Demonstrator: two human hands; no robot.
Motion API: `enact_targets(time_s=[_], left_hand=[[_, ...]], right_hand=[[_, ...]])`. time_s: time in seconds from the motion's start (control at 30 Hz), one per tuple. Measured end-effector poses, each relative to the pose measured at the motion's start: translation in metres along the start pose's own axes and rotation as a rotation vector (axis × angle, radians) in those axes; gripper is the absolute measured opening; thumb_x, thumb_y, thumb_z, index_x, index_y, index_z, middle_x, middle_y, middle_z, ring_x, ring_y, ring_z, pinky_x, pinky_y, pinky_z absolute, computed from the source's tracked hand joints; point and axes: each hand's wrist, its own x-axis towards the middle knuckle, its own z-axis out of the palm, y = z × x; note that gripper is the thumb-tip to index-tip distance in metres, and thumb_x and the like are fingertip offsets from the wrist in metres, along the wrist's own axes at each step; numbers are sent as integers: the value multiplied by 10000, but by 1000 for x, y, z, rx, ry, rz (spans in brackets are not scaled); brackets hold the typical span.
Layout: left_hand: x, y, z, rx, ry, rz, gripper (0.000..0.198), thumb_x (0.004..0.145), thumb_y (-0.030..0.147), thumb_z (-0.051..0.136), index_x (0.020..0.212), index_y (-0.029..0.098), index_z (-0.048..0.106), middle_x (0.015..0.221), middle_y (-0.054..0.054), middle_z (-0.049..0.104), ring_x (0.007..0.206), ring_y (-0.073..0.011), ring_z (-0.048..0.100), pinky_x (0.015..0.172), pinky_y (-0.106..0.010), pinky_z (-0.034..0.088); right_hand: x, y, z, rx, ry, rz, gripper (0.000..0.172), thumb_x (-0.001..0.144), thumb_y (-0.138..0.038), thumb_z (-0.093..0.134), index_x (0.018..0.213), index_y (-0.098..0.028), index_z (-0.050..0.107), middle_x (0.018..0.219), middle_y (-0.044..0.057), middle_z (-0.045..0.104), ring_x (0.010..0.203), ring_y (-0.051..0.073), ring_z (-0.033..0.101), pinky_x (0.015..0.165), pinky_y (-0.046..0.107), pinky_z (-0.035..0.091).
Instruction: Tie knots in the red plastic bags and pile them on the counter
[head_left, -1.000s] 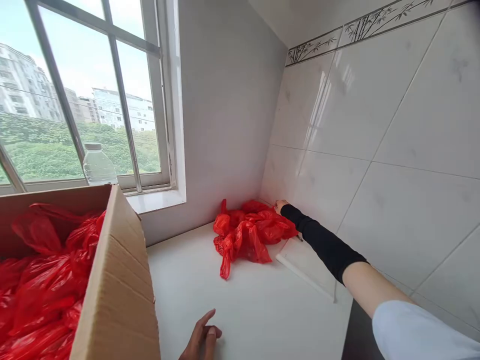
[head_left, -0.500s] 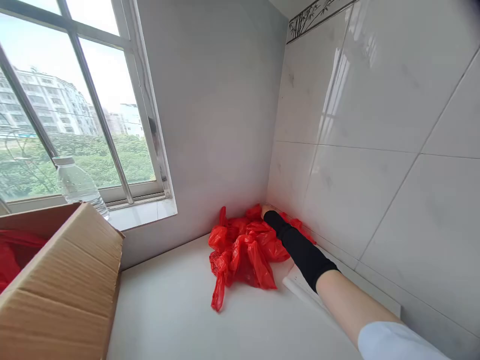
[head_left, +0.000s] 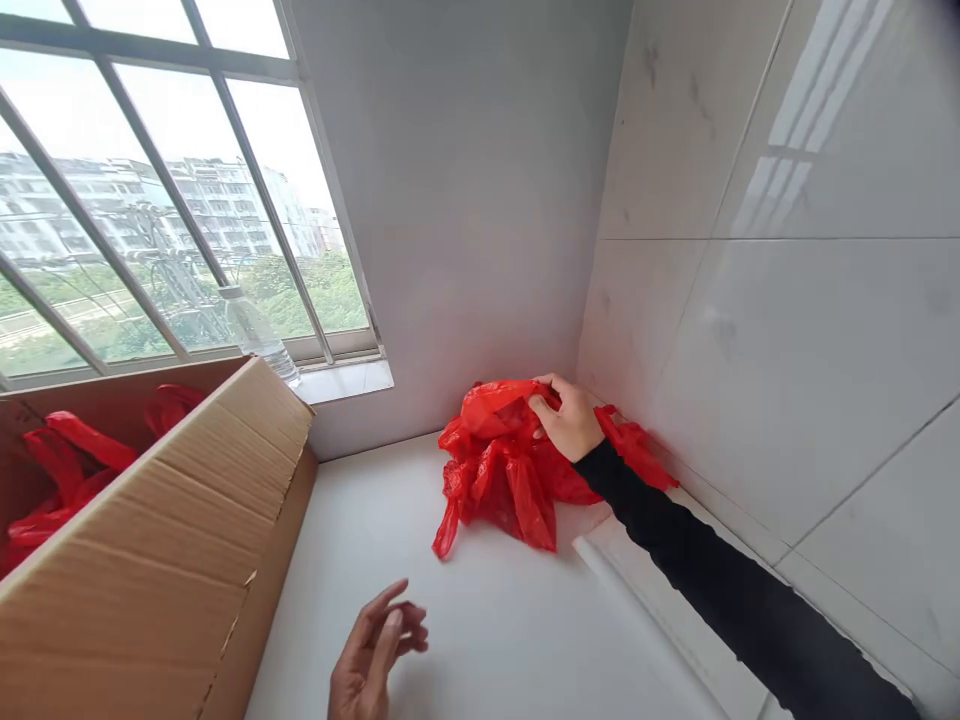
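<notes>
A heap of red plastic bags (head_left: 499, 480) lies on the white surface in the corner. At the back of the heap my right hand (head_left: 570, 418) pinches the top of one red bag (head_left: 499, 396) and holds it slightly raised; the fingertips are partly hidden by the plastic. My left hand (head_left: 375, 650) hovers over the surface in front of the heap, fingers loosely curled and apart, with nothing in it.
An open cardboard box (head_left: 187, 520) on the left contains more red plastic bags (head_left: 75, 460). A clear bottle (head_left: 259, 335) stands on the sill of the barred window. A pale flat panel (head_left: 667, 590) lies on the surface at right, beside the tiled wall (head_left: 825, 330).
My left hand has come into view from below. My right hand has drawn back a little from the corner, lifting part of a red bag. The view has shifted left.
</notes>
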Motion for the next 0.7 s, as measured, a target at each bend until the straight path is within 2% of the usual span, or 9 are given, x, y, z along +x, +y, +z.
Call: enact_targets(time_s=[0.07,0.13,0.2,0.27,0.37,0.47,0.53,0.6,0.7], left_hand=[[-7,12,37,-224,-106,-88,590,846,508,639,1375,288,498,1199,-101,667,1002,-283,662,793,-434,588],[-7,16,63,-486,-152,-202,596,891,539,550,1433,327,420,1336,-109,600,1150,-313,615,862,-507,570],[-3,13,72,-605,-158,-265,526,899,496,560,1382,299,491,1331,-97,610,1172,-295,609,914,-483,553],[2,6,67,-610,-129,-275,441,872,401,629,1280,239,587,1263,-93,654,1144,-267,629,946,-411,541],[5,-4,48,-556,-103,-254,412,806,291,695,1205,206,637,1213,-87,684,1100,-246,654,935,-337,538],[4,-9,34,-519,-117,-236,434,778,259,692,1205,198,641,1178,-92,698,1043,-253,678,889,-337,552],[3,-10,30,-500,-134,-231,406,746,243,702,1145,181,662,1088,-95,720,978,-260,694,841,-348,563],[1,-10,29,-484,-151,-228,355,702,222,733,1050,176,681,984,-80,732,904,-253,703,793,-344,568],[-2,-10,31,-467,-133,-217,282,705,271,761,961,190,678,928,-56,716,832,-223,696,762,-334,567]], right_hand=[[-48,-9,18,170,-35,-62,199,891,-262,511,1056,-208,609,1025,38,714,764,170,711,661,293,588],[-95,-18,35,280,-112,-119,175,857,-195,549,1000,-210,648,987,33,722,923,193,691,850,336,562],[-133,-26,45,331,-283,-169,220,840,-175,587,1034,-227,675,996,26,719,947,192,673,885,342,540],[-158,-29,47,384,-487,-195,317,838,-231,645,1153,-261,664,1058,22,712,943,192,666,825,320,551],[-167,-20,44,478,-552,-78,379,912,-392,593,1275,-283,600,996,21,718,834,177,668,695,288,553],[-162,4,47,444,-301,99,362,989,-461,419,1198,-250,628,957,47,699,780,177,649,638,294,532],[-159,23,56,386,-213,157,382,978,-485,427,1184,-231,626,1111,89,669,947,216,645,724,329,545],[-159,37,67,399,-257,200,441,939,-498,509,1277,-220,566,1264,118,616,1120,248,607,872,381,539],[-164,46,80,536,-430,257,596,889,-465,607,1400,-214,431,1278,122,635,1137,244,628,963,418,518]])
